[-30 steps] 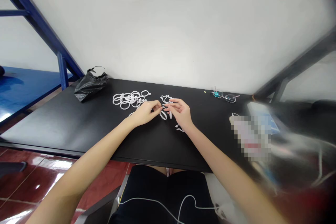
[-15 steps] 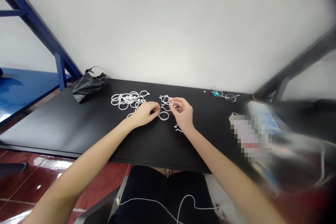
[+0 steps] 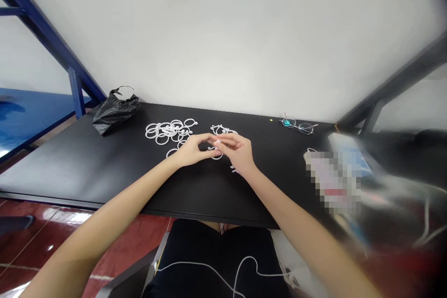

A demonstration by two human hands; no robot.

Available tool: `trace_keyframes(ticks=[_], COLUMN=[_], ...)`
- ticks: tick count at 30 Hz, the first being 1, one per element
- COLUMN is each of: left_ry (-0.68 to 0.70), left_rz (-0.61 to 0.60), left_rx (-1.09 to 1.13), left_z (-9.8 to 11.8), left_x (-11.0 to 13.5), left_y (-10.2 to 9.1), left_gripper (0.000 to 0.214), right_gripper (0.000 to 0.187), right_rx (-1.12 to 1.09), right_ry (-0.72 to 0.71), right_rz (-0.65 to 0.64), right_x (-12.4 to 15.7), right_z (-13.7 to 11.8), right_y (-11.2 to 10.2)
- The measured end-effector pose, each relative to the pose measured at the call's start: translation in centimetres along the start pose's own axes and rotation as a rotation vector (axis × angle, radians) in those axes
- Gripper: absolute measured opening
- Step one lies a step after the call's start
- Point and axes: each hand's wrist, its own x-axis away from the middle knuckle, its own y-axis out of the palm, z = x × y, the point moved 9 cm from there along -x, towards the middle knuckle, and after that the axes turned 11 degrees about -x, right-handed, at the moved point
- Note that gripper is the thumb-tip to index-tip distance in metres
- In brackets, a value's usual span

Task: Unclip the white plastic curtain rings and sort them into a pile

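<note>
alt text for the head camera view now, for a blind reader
A person's left hand and right hand hold a white ring over a black table. A pile of white rings and a black bag lie to the left, glasses to the right.

I find the gap between the left hand [image 3: 191, 151] and right hand [image 3: 240, 151] blocked at the fingertips by a white piece [image 3: 218, 142]. My near approach runs over bare black table [image 3: 206, 195] between the forearms. Obstacles: ring pile [image 3: 169, 131] just beyond the left hand; second ring cluster [image 3: 220, 128] directly behind the fingertips; loose white parts [image 3: 234, 169] beside the right wrist. I have lateral passage between right hand and eyeglasses [image 3: 296, 125]. Limits: black bag [image 3: 115, 114] far left, wall [image 3: 226, 46] behind, blurred clutter [image 3: 391, 209] right.
</note>
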Motion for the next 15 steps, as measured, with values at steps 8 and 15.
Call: trace_keyframes(ticks=[8,15], left_ry=[-0.127,-0.144], left_rz=[-0.15,-0.094], left_rx=[0.406,0.381], left_z=[-2.1,-1.8], left_x=[0.0,-0.1], left_y=[1.2,0.9], left_gripper=[0.042,0.039], right_gripper=[0.029,0.028], right_rx=[-0.08,-0.083], right_ry=[0.109,0.123], right_rz=[-0.005,-0.005], right_x=[-0.1,-0.1], right_z=[0.9,1.0], right_y=[0.1,0.2])
